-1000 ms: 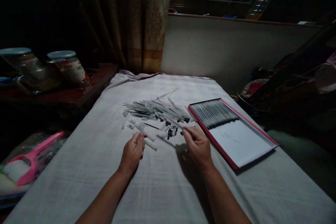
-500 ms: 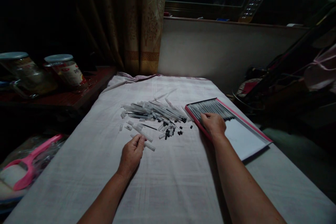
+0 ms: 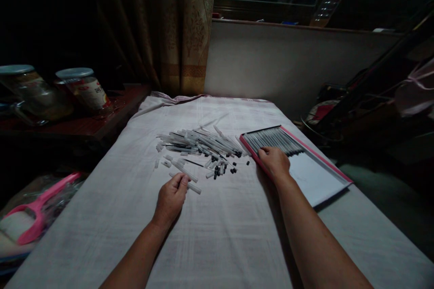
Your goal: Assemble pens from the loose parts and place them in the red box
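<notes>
My left hand (image 3: 172,194) is closed in a pinch round a clear pen barrel (image 3: 194,188), whose ends stick out on both sides of the fingers. Over the left rim of a shallow red-edged box (image 3: 317,185) is my right hand (image 3: 274,160), its fingers curled together at the row of assembled-looking pens (image 3: 274,139). What its fingertips hold, if anything, is hidden. Between the hands and farther off lies a loose pile of clear barrels and dark refills (image 3: 200,141). Small black pen plugs (image 3: 217,172) and clear caps are scattered at its near side.
A pale checked cloth (image 3: 217,244) covers the table. On a dark side table at left stand two lidded jars (image 3: 83,88). A pink-handled object (image 3: 40,207) rests low at left. A curtain (image 3: 190,31) and wall close off the back; a bottle (image 3: 334,0) leans on the sill.
My right hand has shifted very slightly left along the box. The left hand stays on its pen barrel, and the whole view has tilted a little.
</notes>
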### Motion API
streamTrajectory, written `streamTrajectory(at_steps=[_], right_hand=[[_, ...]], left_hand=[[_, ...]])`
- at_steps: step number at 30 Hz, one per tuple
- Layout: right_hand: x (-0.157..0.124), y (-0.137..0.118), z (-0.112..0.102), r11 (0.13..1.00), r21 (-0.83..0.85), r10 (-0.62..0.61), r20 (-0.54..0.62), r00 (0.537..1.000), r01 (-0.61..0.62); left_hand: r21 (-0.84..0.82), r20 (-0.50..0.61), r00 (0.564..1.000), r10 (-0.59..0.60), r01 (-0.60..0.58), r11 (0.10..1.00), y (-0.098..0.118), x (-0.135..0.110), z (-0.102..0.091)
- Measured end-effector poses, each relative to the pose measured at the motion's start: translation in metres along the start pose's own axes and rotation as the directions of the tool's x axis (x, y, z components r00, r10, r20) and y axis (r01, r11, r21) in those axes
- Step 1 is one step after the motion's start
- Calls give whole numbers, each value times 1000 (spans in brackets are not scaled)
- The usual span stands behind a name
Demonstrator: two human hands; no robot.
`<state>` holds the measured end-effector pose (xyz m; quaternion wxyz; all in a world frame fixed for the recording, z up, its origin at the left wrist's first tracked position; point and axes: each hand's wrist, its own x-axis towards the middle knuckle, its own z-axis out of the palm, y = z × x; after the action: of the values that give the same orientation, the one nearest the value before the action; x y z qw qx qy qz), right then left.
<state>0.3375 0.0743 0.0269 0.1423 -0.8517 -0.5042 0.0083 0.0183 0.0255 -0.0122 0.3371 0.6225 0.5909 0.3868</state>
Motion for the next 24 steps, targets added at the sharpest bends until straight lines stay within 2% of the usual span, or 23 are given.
streamTrajectory(at_steps=[3,6,9,11,15,18,22,24], right_hand=[[-4,-3,-2,999,9,-37,-72,997,38],[-12,-12,2,982,54,-167,-173,971,179],[-24,-28,10,941,105,-306,-139,942,322],[-30,-39,17,931,93,-346,-75,935,352],[-32,-54,27,941,-16,-339,14,941,339],[-28,-55,29,947,-17,-321,12,947,321],[-32,-46,31,931,187,-302,-79,950,312],[-43,-43,32,875,356,-300,-136,944,329]], left_hand=[[0,6,1000,0,0,1000,0,0,0],[-2,11,1000,-3,3,1000,1,0,0],[-5,10,1000,-4,4,1000,1,0,0],[-10,8,1000,-7,7,1000,1,0,0],[-26,2,1000,-3,3,1000,-1,0,0],[-31,2,1000,9,-9,999,-2,0,1],[4,8,1000,26,-26,1000,-2,-1,1],[34,-5,999,51,-51,998,-1,-2,1]])
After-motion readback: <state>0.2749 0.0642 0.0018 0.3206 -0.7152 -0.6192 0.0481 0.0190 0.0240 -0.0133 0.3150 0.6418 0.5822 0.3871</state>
